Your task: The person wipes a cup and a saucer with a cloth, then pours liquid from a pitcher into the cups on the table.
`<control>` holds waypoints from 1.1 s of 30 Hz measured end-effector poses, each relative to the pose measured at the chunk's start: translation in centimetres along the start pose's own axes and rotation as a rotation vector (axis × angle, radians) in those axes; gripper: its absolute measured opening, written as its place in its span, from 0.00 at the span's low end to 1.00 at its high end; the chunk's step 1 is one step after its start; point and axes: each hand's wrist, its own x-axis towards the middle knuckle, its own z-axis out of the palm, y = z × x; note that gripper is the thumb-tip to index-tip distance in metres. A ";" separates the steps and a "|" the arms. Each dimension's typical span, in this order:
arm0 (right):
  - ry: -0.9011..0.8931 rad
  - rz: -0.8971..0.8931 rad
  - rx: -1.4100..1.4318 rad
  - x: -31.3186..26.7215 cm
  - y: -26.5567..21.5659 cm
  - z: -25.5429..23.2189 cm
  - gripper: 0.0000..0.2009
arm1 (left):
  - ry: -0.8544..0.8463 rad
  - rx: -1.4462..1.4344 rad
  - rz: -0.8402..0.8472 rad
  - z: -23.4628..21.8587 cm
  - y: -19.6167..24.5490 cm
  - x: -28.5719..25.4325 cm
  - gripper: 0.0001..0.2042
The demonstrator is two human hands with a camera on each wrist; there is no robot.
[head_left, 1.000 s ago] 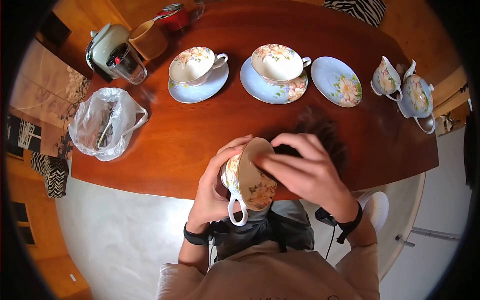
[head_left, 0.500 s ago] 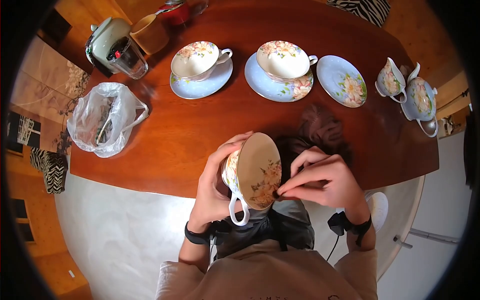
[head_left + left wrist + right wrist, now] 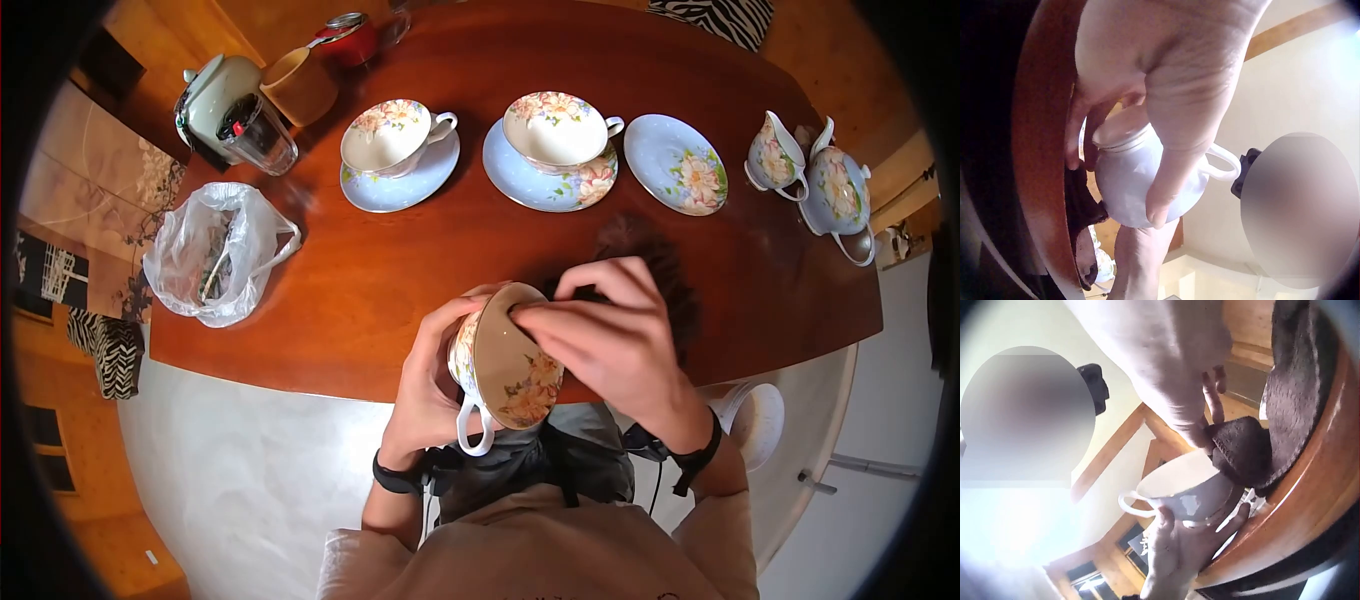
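In the head view my left hand [image 3: 425, 375] grips a floral teacup [image 3: 515, 375] from its outer side, just over the table's near edge. The cup is tilted, its mouth facing my right hand [image 3: 620, 345] and its white handle pointing down toward me. My right hand pinches a dark brown cloth [image 3: 1244, 450], with fingertips inside the cup near its upper rim. The cloth hangs over the rim in the right wrist view, and its loose part lies toward the table. The left wrist view shows the left thumb on the cup's pale outside [image 3: 1129, 181].
Two floral teacups [image 3: 385, 140] [image 3: 555, 130] stand on blue saucers, beside a bare blue saucer [image 3: 677, 165]. A creamer [image 3: 775, 160] and teapot [image 3: 838, 190] are at right. At left are a plastic bag [image 3: 220, 255], a glass [image 3: 262, 140], a pale pot [image 3: 225, 95] and a wooden cup [image 3: 300, 88].
My right hand went with the cloth down to the cup's lower rim, then back up inside near the upper rim. The left hand keeps its grip on the teacup.
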 end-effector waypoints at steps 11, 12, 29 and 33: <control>-0.505 0.083 0.446 -1.1 0.5 -0.8 0.06 | -0.049 0.089 0.005 0.0 0.1 0.4 0.52; -0.515 0.105 0.536 -1.0 0.5 -1.3 0.06 | -0.022 0.066 -0.011 0.0 0.0 0.2 0.52; 0.062 0.558 0.750 -3.6 3.8 -4.5 0.08 | 0.404 -0.681 -0.163 -0.7 -0.3 -0.2 0.60; -0.029 0.617 0.742 -4.0 3.1 -4.5 0.12 | 0.391 -0.835 -0.202 -1.2 -1.0 -0.8 0.55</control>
